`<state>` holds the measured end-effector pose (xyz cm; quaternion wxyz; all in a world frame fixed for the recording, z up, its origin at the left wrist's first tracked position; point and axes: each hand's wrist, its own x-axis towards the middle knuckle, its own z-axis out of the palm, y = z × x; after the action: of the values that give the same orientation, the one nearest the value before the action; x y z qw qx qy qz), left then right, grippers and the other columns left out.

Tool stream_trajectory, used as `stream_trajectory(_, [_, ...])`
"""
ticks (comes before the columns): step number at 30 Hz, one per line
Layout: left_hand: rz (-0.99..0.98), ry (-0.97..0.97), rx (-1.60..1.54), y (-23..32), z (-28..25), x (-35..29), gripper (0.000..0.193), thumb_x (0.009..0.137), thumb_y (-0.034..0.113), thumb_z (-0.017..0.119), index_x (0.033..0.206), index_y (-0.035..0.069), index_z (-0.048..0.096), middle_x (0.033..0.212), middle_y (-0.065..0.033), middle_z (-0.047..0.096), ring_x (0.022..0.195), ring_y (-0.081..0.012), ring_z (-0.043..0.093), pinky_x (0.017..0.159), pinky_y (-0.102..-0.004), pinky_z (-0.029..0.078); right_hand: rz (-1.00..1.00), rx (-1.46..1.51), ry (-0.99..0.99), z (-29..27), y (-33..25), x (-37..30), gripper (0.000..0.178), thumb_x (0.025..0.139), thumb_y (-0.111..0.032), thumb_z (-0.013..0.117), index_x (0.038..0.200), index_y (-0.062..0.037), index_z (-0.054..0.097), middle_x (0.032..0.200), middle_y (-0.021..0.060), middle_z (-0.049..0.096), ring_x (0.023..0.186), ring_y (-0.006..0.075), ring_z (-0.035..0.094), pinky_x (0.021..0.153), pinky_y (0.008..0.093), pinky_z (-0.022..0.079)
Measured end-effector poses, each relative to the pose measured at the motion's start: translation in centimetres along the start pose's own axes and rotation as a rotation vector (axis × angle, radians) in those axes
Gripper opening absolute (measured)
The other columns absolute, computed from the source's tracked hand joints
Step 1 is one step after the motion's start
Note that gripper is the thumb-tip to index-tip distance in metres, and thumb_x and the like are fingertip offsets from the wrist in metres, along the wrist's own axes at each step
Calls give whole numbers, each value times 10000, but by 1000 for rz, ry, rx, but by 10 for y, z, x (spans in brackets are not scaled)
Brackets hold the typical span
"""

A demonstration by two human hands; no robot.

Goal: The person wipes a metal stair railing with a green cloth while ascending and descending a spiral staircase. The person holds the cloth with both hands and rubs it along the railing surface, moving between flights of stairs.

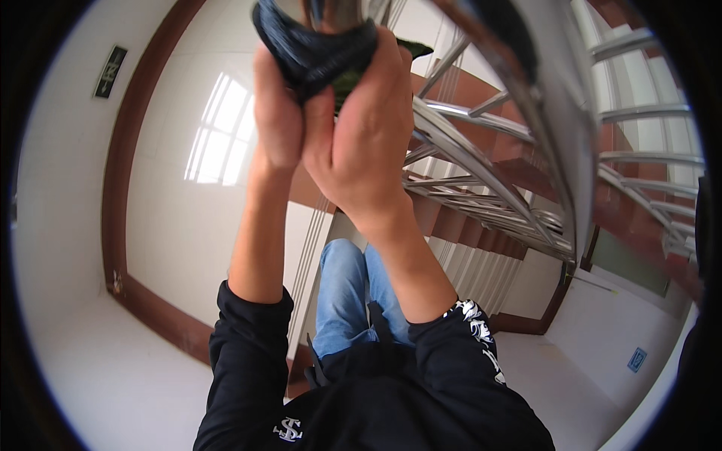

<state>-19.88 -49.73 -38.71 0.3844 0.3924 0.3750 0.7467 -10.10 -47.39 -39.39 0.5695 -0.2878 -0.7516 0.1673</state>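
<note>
A dark blue-black cloth [320, 56] is wrapped round a shiny metal post or rail [342, 15] at the top of the view. My left hand [277, 120] presses on the cloth from the left, its fingers closed round the far side and mostly hidden. From the right, my right hand [368, 131] grips the same cloth, with the thumb close beside my left hand. A dark green edge of fabric [416, 49] sticks out past my right hand's fingers; I cannot tell whether it belongs to the same cloth.
Metal stair railings [481, 165] run along the right, with a thick handrail [560, 150] curving close by. Stairs with red-brown edges [481, 248] descend behind my legs. Pale floor tiles [173, 248] with a brown border lie left. A dark sign [110, 72] hangs on the left wall.
</note>
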Motion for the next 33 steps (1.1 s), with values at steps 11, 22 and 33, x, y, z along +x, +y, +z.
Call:
stream_trajectory(11, [512,-168,129,-40,-5,30,321,1070,270,356,1051,55,592,974,9,585,910,-102,510,883,-285,449,-273,-218,326,14,16,12,394,900,-144,596,1190,98,483,956,276,540,867,481,559,778,548,443])
stream_trajectory(22, [359,-148,539,31,-4,57,363,1022,334,624,1023,-25,679,893,11,652,829,-63,545,740,-246,478,-191,-60,284,14,3,37,362,962,-143,564,1200,117,479,989,314,610,892,499,623,759,526,503])
stream_trajectory(33, [291,-112,363,-6,-23,11,264,1047,234,566,1026,-14,654,958,10,629,885,-65,530,811,-246,454,-306,-465,135,-7,14,-1,637,814,-198,744,1290,143,493,988,197,564,912,316,567,843,399,471])
